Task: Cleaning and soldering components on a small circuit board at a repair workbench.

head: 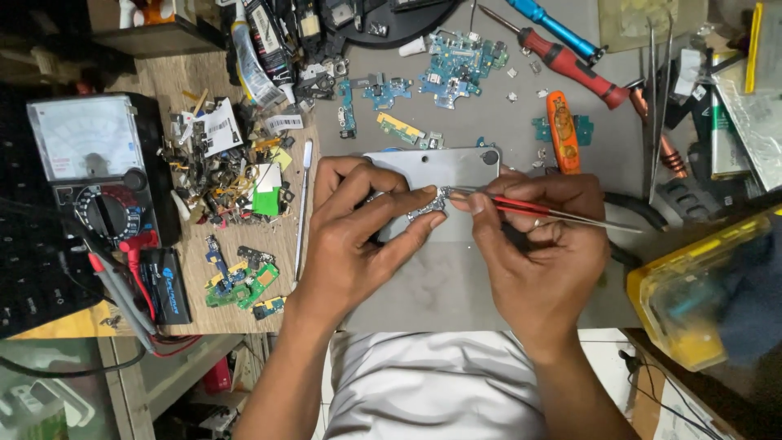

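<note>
While my left hand (358,236) pinches a small silvery part (429,204) between thumb and forefinger at the centre of the frame, my right hand (542,244) grips red-handled tweezers (521,208), fingers pressed together round them, tips touching the part. Both sit over a flat grey metal plate (456,167) with rounded corners, on a smooth grey mat (440,285).

Clutter all round. Upper centre: blue circuit boards (456,65), thin, jagged-edged. Upper right: red screwdriver (570,61) and blue screwdriver (550,24), long and round-handled; orange plastic tool (562,130) just beside the plate; a second pair of steel tweezers (658,98). Far right: yellow see-through plastic box (692,293), blurred, crowding my right wrist. Left side, on a wooden board (175,81): black meter (94,171) with a dial and red probes, a heap of tiny scrap parts (220,175), green circuit boards (244,285) lower down. A thin white pry stick (303,212) lies just left of my left hand.
</note>
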